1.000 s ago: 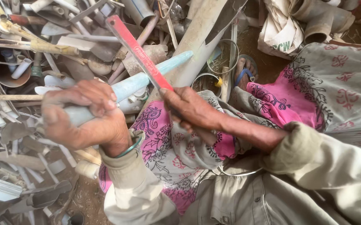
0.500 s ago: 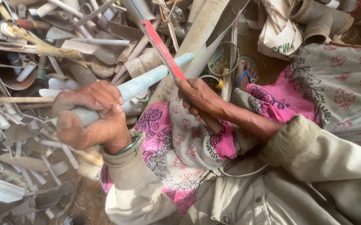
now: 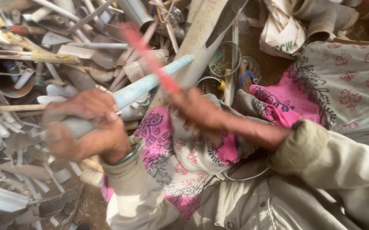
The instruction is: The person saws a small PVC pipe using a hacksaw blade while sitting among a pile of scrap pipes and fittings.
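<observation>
Left hand (image 3: 86, 127) clenched the pale blue plastic pipe (image 3: 146, 85); right hand (image 3: 199, 111) gripped a blurred red flat blade (image 3: 148, 55) (mid-swing). A glancing blow risked cutting the left knuckles.

One camera sits on the person's head, looking straight down, very close to both hands and lap.
</observation>
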